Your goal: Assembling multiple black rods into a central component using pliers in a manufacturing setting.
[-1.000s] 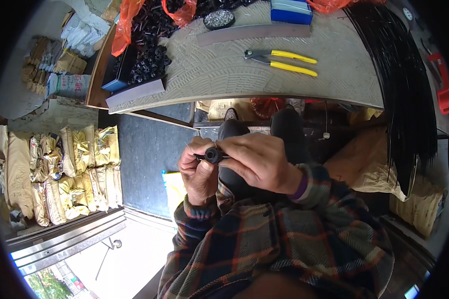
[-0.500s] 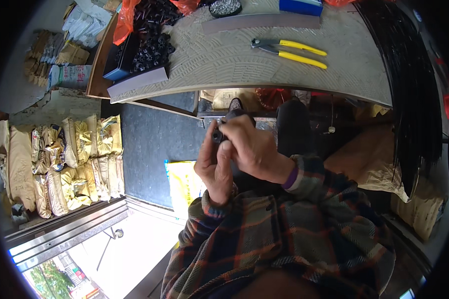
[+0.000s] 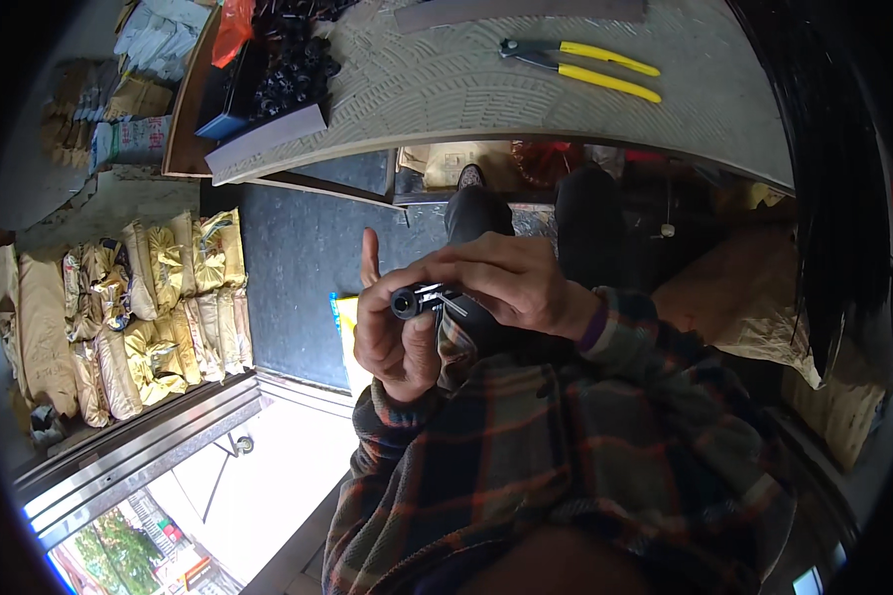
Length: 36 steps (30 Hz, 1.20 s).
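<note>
A small black tubular part with a round hollow end is pinched between the thumb and fingers of my left hand. Thin silvery metal pieces stick out beside its black body. Over the same part lies my right hand, with its fingers bent and reaching to its right end. Those fingertips are partly hidden, so I cannot tell exactly what they grip. Both hands are above my lap, in front of the table edge. On the table beyond lie yellow-handled pliers.
The patterned table carries a heap of black plastic parts at left, beside a flat grey strip. Long black strands hang at the right. Several tan sacks are stacked on the left. My knees are under the table edge.
Both hands have moved slightly down, the left one also leftward. The black part has turned so its hollow end and the metal pieces show. My left index finger now points up.
</note>
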Tool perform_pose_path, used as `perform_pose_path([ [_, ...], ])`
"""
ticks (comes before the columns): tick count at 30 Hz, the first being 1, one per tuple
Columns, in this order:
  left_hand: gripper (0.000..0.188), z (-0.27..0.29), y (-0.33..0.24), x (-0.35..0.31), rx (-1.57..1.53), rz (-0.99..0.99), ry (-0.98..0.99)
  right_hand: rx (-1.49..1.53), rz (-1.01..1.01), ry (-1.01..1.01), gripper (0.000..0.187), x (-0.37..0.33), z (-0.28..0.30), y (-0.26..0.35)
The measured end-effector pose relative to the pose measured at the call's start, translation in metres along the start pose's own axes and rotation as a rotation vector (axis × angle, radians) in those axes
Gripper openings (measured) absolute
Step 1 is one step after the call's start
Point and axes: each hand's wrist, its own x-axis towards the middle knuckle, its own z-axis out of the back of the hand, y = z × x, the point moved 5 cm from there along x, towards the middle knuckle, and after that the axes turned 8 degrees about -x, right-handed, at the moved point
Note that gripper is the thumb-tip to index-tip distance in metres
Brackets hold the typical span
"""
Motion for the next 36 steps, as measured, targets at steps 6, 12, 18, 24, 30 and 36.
perform_pose_path([
  [6,0.031,0.0,0.0,0.006,-0.009,0.023,-0.037,0.191,-0.018,0.177,0.033,-0.002,0.002,-0.012],
  [12,0.033,-0.012,0.006,0.024,-0.181,0.044,0.213,0.335,-0.075,0.353,0.037,-0.003,0.002,-0.016],
  [18,0.03,-0.017,0.017,0.025,-0.287,0.068,0.242,0.285,-0.005,0.3,0.039,0.001,0.014,-0.023],
  [24,0.03,-0.032,0.028,0.019,-0.667,0.163,0.166,0.255,-0.252,0.197,0.026,0.057,0.062,-0.006],
  [30,0.029,-0.042,0.024,0.016,-0.549,0.193,0.093,0.506,-0.514,0.187,0.03,0.051,0.031,-0.005],
  [36,0.042,-0.037,0.035,0.021,-0.506,0.219,0.065,0.193,-0.455,-0.108,0.023,0.057,0.057,-0.036],
])
